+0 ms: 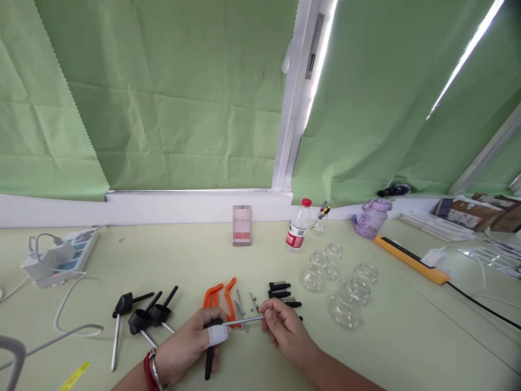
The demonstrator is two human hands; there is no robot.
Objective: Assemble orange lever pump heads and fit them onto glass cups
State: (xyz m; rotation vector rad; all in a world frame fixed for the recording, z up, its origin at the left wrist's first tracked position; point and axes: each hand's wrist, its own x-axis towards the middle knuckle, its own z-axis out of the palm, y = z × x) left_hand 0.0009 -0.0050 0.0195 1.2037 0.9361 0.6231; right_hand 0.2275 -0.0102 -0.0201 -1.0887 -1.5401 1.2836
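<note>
Left hand [199,336]: grip clamped on the black handle [209,358]. The metal rod [246,320] extends rightward above the tabletop [163,260] — long axis nearly crosswise. Right hand [283,328], nearer the tip: grip pinched at the rod's far end — any small part there is hidden.

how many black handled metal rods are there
4: the leftmost rod, middle rod and third rod lie on the table; the fourth rod is in the left hand, its far end at the right hand.
</note>
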